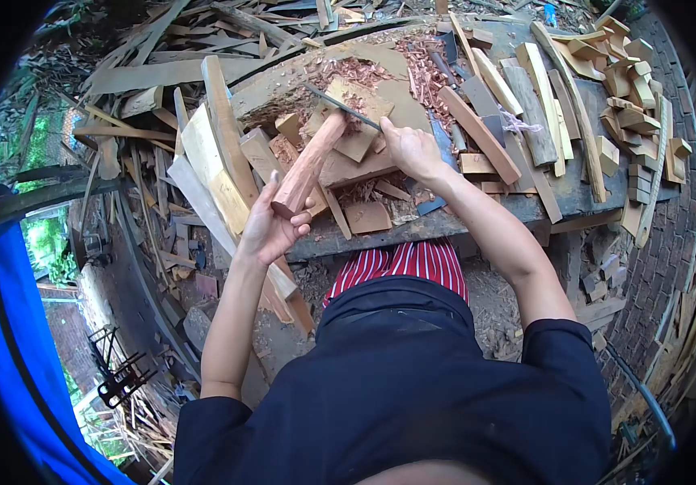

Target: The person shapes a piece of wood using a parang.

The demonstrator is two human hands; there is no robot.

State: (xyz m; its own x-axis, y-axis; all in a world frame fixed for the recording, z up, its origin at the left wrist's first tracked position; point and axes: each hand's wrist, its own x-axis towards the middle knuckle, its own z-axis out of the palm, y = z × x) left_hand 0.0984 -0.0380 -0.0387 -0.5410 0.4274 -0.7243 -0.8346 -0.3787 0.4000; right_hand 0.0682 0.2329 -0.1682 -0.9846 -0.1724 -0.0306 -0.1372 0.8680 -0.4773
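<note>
A reddish, roughly shaped wooden piece (312, 167) slants up and to the right from my left hand (271, 225), whose fingers curl round its thick lower end. My right hand (414, 151) is closed on the near end of a long, thin dark tool (344, 107). The tool crosses the far end of the wooden piece; whether they touch is hard to tell. Under them lie light wooden blocks (358, 139) on the workbench (340, 242), with reddish shavings (364, 73) around. The tool's handle is mostly hidden by my right hand.
Boards and sticks (479, 135) lie on the bench to the right, with stacked wood blocks (641, 121) beyond. Long pale planks (210, 166) lean at the left edge. Scrap wood (178, 40) is heaped behind the bench. A blue sheet (21, 347) hangs at far left.
</note>
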